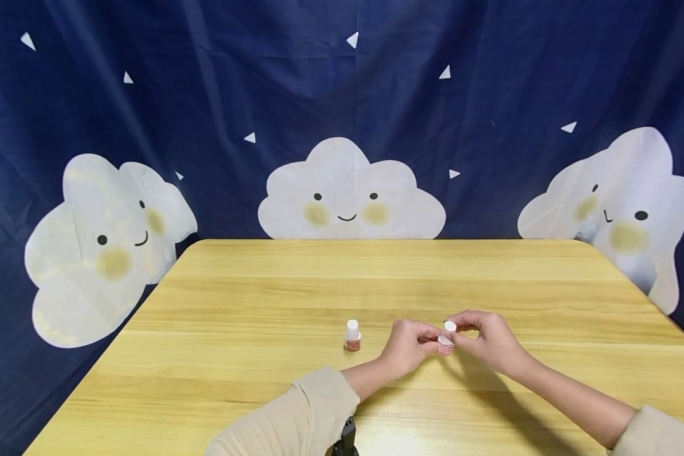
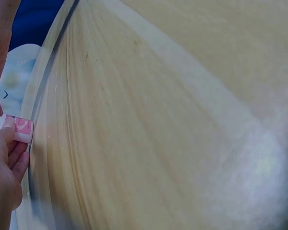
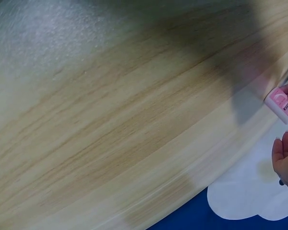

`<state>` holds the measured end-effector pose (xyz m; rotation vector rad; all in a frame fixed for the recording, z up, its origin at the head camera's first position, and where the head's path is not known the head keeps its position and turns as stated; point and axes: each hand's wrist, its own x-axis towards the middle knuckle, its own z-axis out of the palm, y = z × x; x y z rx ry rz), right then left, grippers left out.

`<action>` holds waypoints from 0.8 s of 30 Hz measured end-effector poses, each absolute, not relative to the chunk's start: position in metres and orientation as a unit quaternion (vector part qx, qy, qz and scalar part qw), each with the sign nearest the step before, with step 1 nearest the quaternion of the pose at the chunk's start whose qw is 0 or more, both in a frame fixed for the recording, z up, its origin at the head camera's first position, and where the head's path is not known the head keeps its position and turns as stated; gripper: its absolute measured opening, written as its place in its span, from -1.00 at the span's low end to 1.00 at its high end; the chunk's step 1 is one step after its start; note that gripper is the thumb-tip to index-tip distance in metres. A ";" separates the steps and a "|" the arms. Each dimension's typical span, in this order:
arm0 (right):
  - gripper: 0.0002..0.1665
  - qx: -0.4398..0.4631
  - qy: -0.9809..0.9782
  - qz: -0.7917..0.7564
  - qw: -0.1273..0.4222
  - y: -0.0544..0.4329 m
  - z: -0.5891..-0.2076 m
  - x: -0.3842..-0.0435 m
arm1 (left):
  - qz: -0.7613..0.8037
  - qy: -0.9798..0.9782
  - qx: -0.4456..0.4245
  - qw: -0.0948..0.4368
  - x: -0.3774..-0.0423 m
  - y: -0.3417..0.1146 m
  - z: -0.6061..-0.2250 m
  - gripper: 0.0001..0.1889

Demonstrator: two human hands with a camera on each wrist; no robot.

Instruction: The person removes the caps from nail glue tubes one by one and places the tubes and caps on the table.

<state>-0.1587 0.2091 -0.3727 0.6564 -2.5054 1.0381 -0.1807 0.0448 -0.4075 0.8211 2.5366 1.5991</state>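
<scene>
Small and white with a pink label, a bottle [image 1: 445,346] is pinched between the thumb and fingers of my left hand [image 1: 407,345], just above the table. My right hand [image 1: 493,343] has its thumb and fingers on the bottle's white cap [image 1: 449,326]. In the left wrist view the pink-labelled bottle [image 2: 22,128] lies sideways in the left hand [image 2: 2,175]. At the right edge of the right wrist view are the bottle [image 3: 282,104] and the right hand's curled fingers [image 3: 278,152]. The cap is mostly cut off there.
A second small bottle [image 1: 353,339] with a white cap and reddish label stands upright left of my left hand. The light wooden table [image 1: 234,304] reaches back to a dark blue curtain [image 1: 205,95] with white clouds. A black device [image 1: 348,437] sits by the left sleeve.
</scene>
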 end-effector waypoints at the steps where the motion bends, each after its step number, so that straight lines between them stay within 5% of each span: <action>1: -0.88 0.228 -0.885 0.367 0.173 0.209 -0.373 -0.159 | 0.514 0.816 0.264 0.016 -0.181 0.045 -0.408 -0.78; 24: -0.84 0.203 -0.888 0.359 0.204 0.204 -0.371 -0.157 | 0.520 0.811 0.267 0.022 -0.180 0.044 -0.406 -0.81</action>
